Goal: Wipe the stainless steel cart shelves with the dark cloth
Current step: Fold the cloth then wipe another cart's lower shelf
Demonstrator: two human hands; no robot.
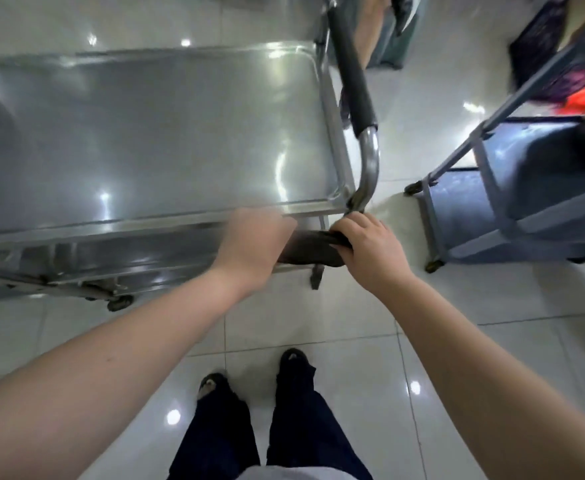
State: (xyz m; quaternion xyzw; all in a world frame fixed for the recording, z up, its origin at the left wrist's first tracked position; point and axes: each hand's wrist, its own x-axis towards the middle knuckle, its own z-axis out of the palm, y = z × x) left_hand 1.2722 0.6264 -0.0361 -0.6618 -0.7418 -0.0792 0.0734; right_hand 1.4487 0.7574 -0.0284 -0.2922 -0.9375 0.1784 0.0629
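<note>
A stainless steel cart (pixel 152 133) fills the upper left, its shiny top shelf bare. A lower shelf (pixel 138 258) shows under the near rim. The dark cloth (pixel 310 247) is stretched between my two hands just below the cart's near right corner. My right hand (pixel 370 251) grips the cloth's right end with curled fingers. My left hand (pixel 253 244) is blurred; its fingers curl at the cloth's left end, and the grip itself is hidden behind the hand.
The cart's push handle with a black grip (pixel 351 71) rises at its right end. A blue-grey utility cart (pixel 512 195) stands close on the right. My feet (pixel 253 382) are on the glossy white tile floor (pixel 318 317). A castor (pixel 119 302) sits at lower left.
</note>
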